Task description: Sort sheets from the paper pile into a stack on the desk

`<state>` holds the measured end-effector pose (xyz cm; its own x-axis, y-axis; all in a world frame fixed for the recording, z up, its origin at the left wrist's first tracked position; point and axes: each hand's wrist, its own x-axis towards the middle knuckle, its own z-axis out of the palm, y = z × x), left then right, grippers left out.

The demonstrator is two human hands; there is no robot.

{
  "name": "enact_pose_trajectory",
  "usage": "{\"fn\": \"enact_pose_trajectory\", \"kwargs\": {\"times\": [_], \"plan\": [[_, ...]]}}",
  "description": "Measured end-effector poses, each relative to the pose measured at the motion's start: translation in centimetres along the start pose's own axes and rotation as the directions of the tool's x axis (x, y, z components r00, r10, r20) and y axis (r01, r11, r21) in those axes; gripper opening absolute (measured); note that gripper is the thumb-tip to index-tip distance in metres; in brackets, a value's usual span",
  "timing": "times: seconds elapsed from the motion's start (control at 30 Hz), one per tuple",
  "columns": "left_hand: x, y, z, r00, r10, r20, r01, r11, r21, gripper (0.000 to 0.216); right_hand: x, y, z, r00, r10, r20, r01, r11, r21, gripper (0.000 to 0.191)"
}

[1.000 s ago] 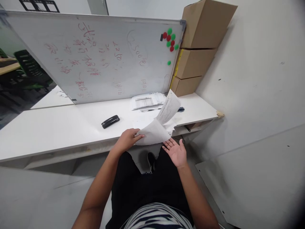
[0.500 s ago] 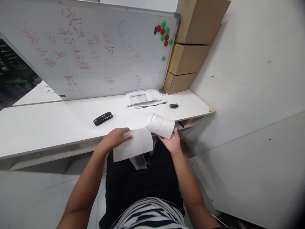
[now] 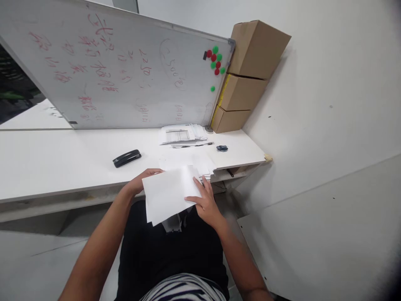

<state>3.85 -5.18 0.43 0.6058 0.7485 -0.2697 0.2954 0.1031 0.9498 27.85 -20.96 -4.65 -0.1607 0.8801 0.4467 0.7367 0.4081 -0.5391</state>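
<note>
Several white sheets of paper lie one over another above my lap, their lower left corners slightly out of line. My left hand grips them at the upper left, its fingertips partly hidden by the paper. Over the right edge of the sheets lies my right hand, thumb and fingers spread on the top sheet, palm down. Just beyond, more loose papers rest at the front edge of the white desk. A black stapler lies on the desk to the left of the papers.
A pile of printed papers sits at the back, with a pen in front. A small dark object lies to its right. A whiteboard with magnets leans behind, beside stacked cardboard boxes. A wall stands on the right.
The printed sheet that curled in my right hand is no longer seen there. My right hand has turned palm down and moved left onto the blank sheets. The view has shifted slightly.
</note>
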Motion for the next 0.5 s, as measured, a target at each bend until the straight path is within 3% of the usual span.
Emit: {"fn": "enact_pose_trajectory", "kwargs": {"times": [0.13,0.3,0.37,0.5], "plan": [[-1.5,1.1,0.3,0.988,0.013,0.155,-0.013,1.000,-0.001,0.040,-1.7,-1.3,-1.0,0.989,0.052,0.137,-0.061,0.996,0.061,0.046],[-3.6,3.5,1.8,0.931,0.168,0.325,-0.205,0.975,0.082,0.028,-2.8,-1.6,-2.1,0.981,0.193,-0.021,-0.179,0.944,0.277,0.059],[-4.2,4.3,2.6,0.891,0.190,0.412,-0.248,0.964,0.092,0.023,-2.3,-1.0,-1.9,0.966,0.260,-0.003,-0.235,0.875,0.424,0.072],[-5.3,4.8,4.4,0.802,0.136,0.581,-0.245,0.963,0.113,0.017,-1.4,0.2,-0.5,0.950,0.205,0.237,-0.313,0.639,0.703,0.100]]}}
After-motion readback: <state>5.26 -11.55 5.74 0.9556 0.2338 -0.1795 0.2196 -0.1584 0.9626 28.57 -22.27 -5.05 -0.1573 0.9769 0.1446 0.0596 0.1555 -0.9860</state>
